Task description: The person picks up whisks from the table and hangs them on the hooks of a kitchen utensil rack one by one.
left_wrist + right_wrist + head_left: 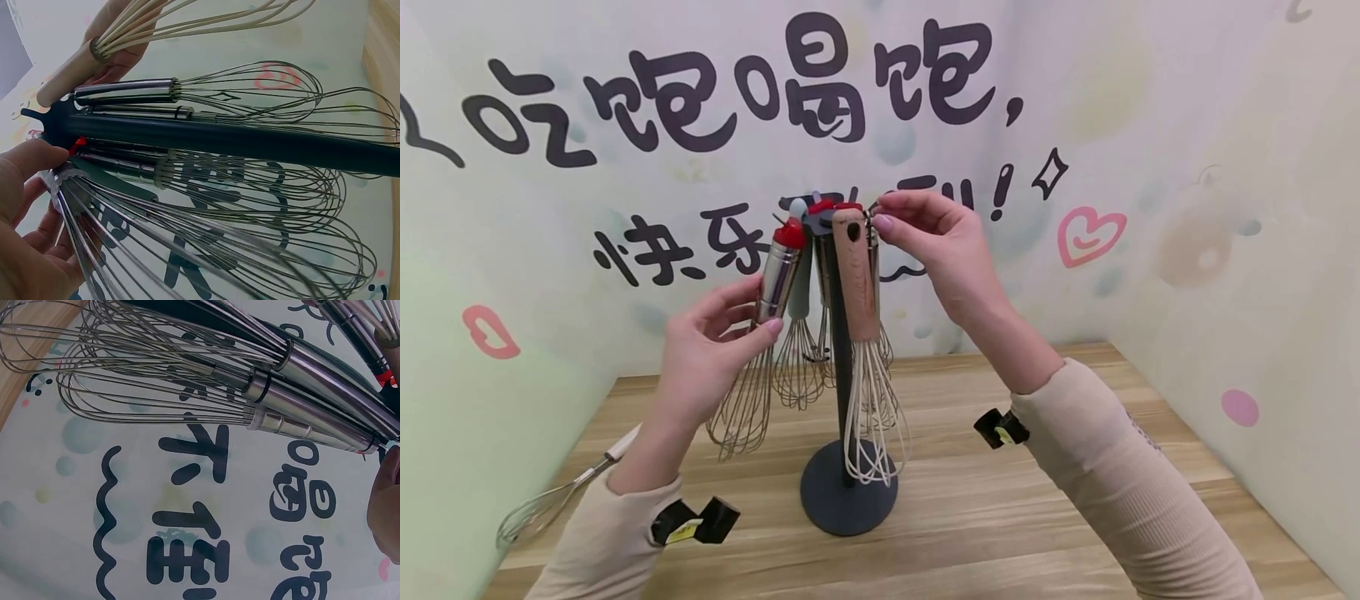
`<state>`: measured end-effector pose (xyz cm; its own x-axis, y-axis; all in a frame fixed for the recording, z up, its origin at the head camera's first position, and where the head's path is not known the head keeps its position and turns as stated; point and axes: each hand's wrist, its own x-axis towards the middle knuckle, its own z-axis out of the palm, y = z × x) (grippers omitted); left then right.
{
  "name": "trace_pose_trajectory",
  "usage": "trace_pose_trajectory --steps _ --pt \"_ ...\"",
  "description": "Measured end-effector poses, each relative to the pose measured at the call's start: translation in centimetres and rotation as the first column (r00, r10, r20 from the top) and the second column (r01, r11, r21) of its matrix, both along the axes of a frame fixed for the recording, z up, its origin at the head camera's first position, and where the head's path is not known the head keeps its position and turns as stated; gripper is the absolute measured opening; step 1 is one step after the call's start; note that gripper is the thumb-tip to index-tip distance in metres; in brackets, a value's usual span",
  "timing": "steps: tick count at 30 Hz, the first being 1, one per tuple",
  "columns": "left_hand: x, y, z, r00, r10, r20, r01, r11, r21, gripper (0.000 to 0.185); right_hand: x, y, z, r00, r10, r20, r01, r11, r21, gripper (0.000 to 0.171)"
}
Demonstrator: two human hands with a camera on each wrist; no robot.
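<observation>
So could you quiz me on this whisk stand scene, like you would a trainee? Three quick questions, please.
1. True or false: the left hand grips the steel whisk with the red cap.
2. Which whisk hangs at the front of the dark stand: A wooden-handled whisk, B all-black whisk, C green whisk?
3. Where is the right hand?

Key
1. True.
2. A.
3. At the top of the stand, fingertips pinching at a whisk's hanging end.
</observation>
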<state>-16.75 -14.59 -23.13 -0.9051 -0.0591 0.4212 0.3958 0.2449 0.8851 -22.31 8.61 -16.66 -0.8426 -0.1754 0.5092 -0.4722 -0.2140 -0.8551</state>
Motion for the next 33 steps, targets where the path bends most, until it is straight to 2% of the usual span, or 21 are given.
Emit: trace_pose_trajectory --steps 4,11,17,22,26,33 --pt "-0.3 0.3 -0.2 1.0 0.008 0.011 -0.009 1.0 0.007 0.049 -0.1 -0.1 0.0 1.0 0.003 -0.001 -0.003 1.0 0.001 0.018" --pt "-0.7 0.7 -0.6 1.0 0.01 -0.004 -0.01 1.0 -0.008 0.049 -0.2 -0.1 0.2 1.0 0.012 0.006 -0.012 1.0 0.009 0.033" --pt "-0.9 0.8 -0.9 1.0 0.015 -0.008 -0.016 1.0 -0.026 0.049 -0.2 0.0 0.4 1.0 0.03 0.003 -0.03 0.999 0.022 0.036" --pt "-0.9 0.6 -0.8 1.0 0.018 -0.004 -0.018 0.999 -0.045 0.049 -0.3 0.2 0.5 0.999 0.05 -0.015 -0.049 0.998 0.026 0.031" --pt "-1.0 0.5 -0.8 1.0 0.016 -0.004 -0.016 0.999 -0.046 0.049 -0.2 0.3 0.5 0.997 0.068 -0.027 -0.068 0.998 0.013 0.019" --pt "-1.2 0.2 -0.9 1.0 0.015 0.009 -0.015 0.999 -0.033 0.05 -0.1 0.2 0.7 0.996 0.08 -0.035 -0.08 0.997 0.003 0.023"
